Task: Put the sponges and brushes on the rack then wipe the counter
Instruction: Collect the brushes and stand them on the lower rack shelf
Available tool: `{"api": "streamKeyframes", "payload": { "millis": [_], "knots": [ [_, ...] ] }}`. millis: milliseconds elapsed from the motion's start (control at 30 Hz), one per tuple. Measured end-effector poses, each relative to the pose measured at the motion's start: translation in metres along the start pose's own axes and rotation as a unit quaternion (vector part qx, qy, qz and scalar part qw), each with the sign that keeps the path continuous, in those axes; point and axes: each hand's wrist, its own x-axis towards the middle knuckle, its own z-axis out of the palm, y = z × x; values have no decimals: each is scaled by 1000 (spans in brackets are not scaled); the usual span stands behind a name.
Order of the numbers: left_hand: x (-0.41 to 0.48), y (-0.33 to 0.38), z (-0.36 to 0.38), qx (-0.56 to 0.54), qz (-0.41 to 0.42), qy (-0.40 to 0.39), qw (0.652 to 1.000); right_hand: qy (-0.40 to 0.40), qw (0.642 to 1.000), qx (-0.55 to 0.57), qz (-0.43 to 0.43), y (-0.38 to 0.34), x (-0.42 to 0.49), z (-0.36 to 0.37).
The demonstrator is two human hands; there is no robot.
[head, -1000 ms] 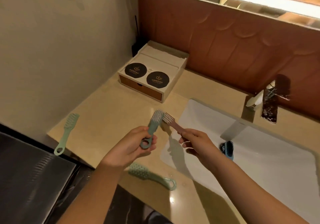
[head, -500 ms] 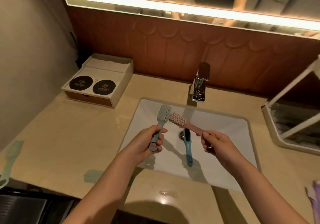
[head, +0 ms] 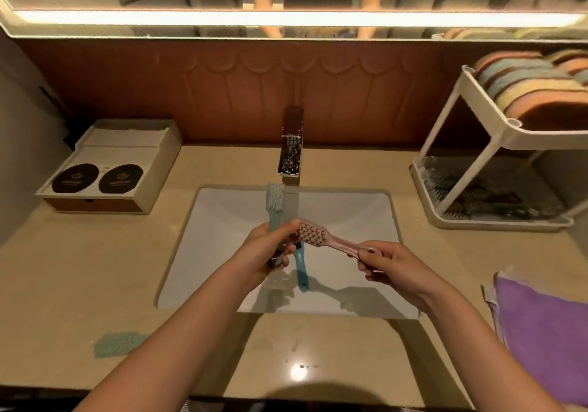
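The pink brush (head: 313,233) hangs over the sink (head: 222,220). Its bristled head meets the left hand (head: 270,249), and the right hand (head: 391,265) pinches the tail of its handle between curled fingers (head: 374,254). The left hand's fingers are wrapped round the handle of a pale teal brush (head: 275,201), which stands upright with its head toward the faucet (head: 291,144).

Below them a blue brush (head: 300,268) lies in the basin. Near the front edge of the counter (head: 95,268), on the left, there's a green smear (head: 117,343), too blurred to swear to but probably another brush.

The rack (head: 471,144) stands at the right end of the counter. Its upper tier is packed with sponges (head: 525,90), so that half of the job looks done. I'd say the step in hand is gathering brushes.

Next, these two need carrying right and laying in the rack's lower tray, clear of the corner post. After that it's back for the blue brush and the green one.

The wiping hasn't begun. The purple cloth (head: 547,325) lies untouched on the near right of the counter, well apart from both hands.
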Motion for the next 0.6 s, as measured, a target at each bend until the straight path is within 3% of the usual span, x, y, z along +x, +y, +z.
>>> {"api": "streamKeyframes", "payload": {
  "millis": [67, 167, 300, 500, 600],
  "knots": [
    [3, -2, 9, 37, 11, -4, 999, 10, 999, -36, -10, 1, -4, -9],
    [8, -3, 25, 56, 13, -6, 998, 65, 981, -178, -41, 2, -7, -22],
    [17, 0, 49, 48, 21, 3, 999, 185, 909, -362, -90, -6, -6, -39],
    [31, 6, 94, 20, 30, 7, 999, 269, 821, -488, -124, -31, -8, -49],
    [37, 5, 117, 15, 31, 5, 999, 250, 840, -467, -116, -33, -2, -57]
  ]
}}
